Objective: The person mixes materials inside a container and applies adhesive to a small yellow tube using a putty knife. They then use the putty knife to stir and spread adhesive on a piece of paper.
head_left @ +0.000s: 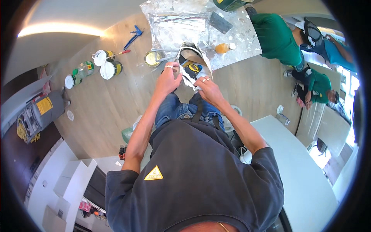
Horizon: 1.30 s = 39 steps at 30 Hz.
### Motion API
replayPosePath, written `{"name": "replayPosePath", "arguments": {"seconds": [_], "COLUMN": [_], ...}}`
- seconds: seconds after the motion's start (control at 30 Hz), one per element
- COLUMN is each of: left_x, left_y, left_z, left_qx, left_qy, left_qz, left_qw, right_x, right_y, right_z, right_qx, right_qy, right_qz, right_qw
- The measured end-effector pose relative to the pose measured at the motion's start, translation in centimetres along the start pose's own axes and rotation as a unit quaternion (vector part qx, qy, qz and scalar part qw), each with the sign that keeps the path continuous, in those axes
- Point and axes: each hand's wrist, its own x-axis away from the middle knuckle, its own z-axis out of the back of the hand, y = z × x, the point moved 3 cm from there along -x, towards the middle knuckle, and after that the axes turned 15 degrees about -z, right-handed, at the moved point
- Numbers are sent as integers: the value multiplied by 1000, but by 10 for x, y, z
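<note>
A small open bag [209,65] with a pale rim is held up in front of my waist. Fingers of my left hand [169,79] are closed on its left edge. My right hand [210,90] pinches the near right edge, where white material [188,80] shows between the two hands. Inside the bag lies a round yellow and black item [193,69], which looks like a tape measure. Other contents are dark and partly hidden by the bag's sides.
Ahead stands a spattered table [243,46] with a plastic-wrapped bundle [177,29], a dark flat block [220,23] and an orange bottle [223,48]. Paint cans [108,70] and a blue caulking gun [133,37] are on the left floor. People in green [276,36] are at right.
</note>
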Motion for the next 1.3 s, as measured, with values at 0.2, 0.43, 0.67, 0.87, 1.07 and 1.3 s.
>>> {"name": "replayPosePath", "arguments": {"seconds": [0.2, 0.43, 0.67, 0.87, 1.07, 1.3], "left_x": [-17, -11, -17, -14, -8, -14], "left_y": [-12, 2, -7, 5, -2, 10], "left_z": [9, 17, 17, 14, 5, 15], "left_qx": [-29, -38, -60, -62, -52, -93], "left_qy": [-51, -35, -61, -133, -107, -84], "left_qz": [-56, -131, -153, -132, -131, -140], "left_qw": [997, 990, 984, 980, 984, 982], "right_x": [11, 13, -33, -87, -125, -108], "right_y": [-22, -18, -4, -4, -4, 7], "right_z": [4, -3, 12, -6, -23, 4], "right_qx": [-90, -299, -482, 9, 120, 35], "right_qy": [120, 36, -66, 77, 156, 168], "right_qz": [-87, -244, -279, -165, -87, -74], "right_qw": [985, 922, 828, 983, 977, 982]}}
